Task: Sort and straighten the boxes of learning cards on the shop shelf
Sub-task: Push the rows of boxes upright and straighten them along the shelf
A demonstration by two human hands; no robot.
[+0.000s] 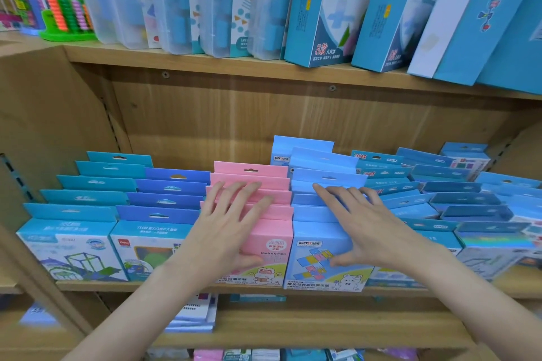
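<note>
1. At the far left of the wooden shelf [293,289] stands a row of teal boxes [73,243], with a row of darker blue boxes [152,231] just beside it.
2. The left hand [231,226] lies flat on the row of pink boxes [264,184], fingers spread, thumb on the front box's face; its grip is open, pressing not clasping.
3. The right hand [369,228] rests likewise on the light blue boxes [319,161], grip open, thumb touching the front box.
4. Further blue boxes [457,199] fill the right end, some tilted.
</note>
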